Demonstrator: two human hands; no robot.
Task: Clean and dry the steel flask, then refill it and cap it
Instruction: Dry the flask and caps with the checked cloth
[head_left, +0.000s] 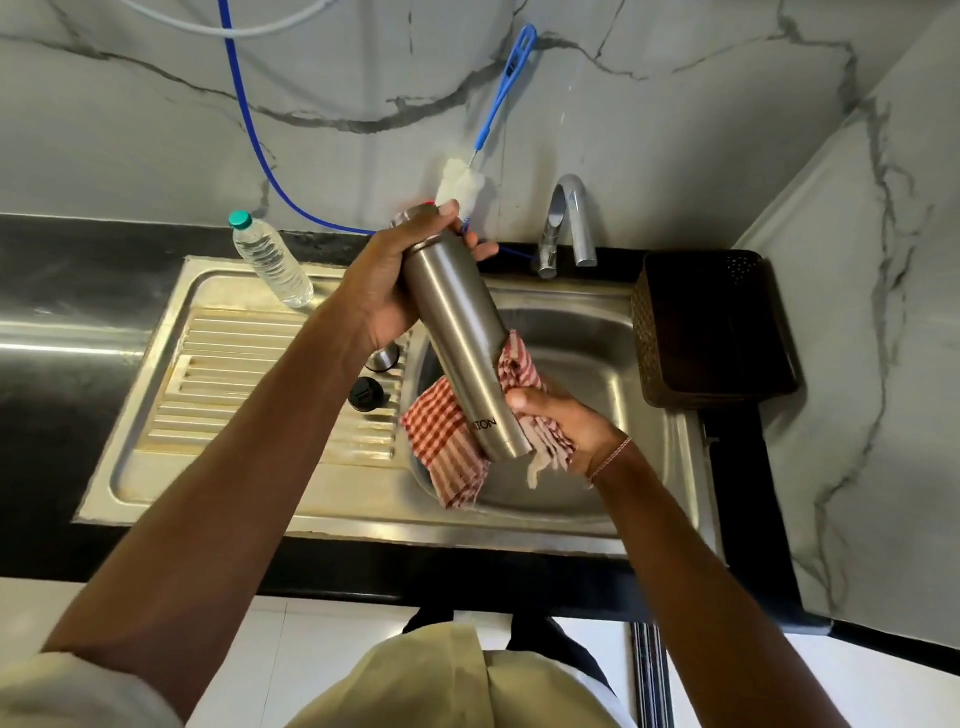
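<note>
Brushed steel flask (457, 332), uncapped, tilted over the sink, base wrapped in checked cloth (441, 441).

dark perforated basket (714, 332) beside sink (597, 332), steel tap (569, 223), marble wall (363, 78)

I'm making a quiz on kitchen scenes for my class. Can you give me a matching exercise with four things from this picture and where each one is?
Things:
1. steel flask
2. checked cloth
3. plastic water bottle
4. bottle brush

Places:
A. leaning against the marble wall behind the sink
B. standing at the back of the drainboard
C. held tilted over the basin
D. wrapped around the flask's lower end

Pairs: 1-C, 2-D, 3-B, 4-A
</note>
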